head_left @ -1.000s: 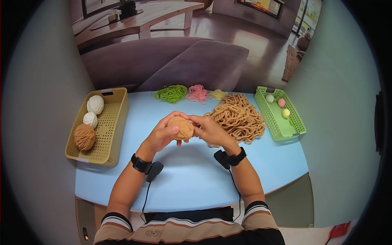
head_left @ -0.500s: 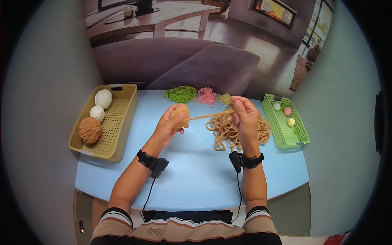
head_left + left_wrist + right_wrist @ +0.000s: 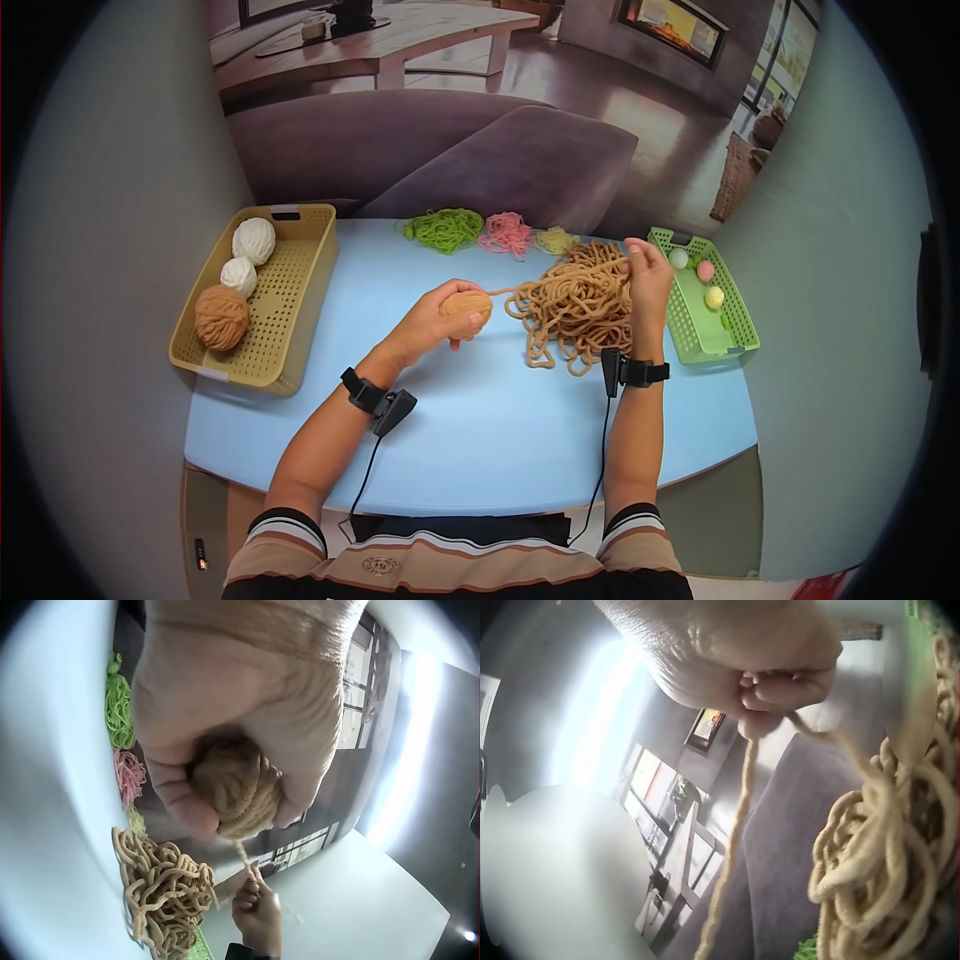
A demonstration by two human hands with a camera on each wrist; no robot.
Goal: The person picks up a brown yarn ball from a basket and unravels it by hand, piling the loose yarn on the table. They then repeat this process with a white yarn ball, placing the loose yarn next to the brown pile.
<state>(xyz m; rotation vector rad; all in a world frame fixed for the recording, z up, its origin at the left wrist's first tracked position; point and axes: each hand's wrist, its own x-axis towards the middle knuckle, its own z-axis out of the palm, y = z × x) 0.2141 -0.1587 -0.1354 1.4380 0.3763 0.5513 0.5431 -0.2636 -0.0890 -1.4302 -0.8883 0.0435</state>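
My left hand (image 3: 425, 325) grips a tan yarn ball (image 3: 238, 791), its fingers and thumb curled round the sides. From the ball a thick strand of yarn (image 3: 733, 847) runs across to my right hand (image 3: 650, 285), which pinches it between thumb and fingers. Past that hand the strand leads down to a loose heap of tan yarn (image 3: 580, 315) on the blue table (image 3: 480, 430). The right hand is raised at the heap's right side, close to the green basket. The left hand is held over the table, left of the heap.
At the left a yellow-brown basket (image 3: 300, 325) holds two white yarn balls (image 3: 254, 242) and a brown one (image 3: 221, 318). A green basket (image 3: 705, 352) with small balls stands right. Loose green yarn (image 3: 447, 230), pink yarn (image 3: 507, 235) and pale yellow yarn (image 3: 555, 240) lie along the back.
Both hands were together at the ball; the right has since drawn away to the right with the strand. Lately the left hand has tilted over and moved slightly nearer the body with the ball.
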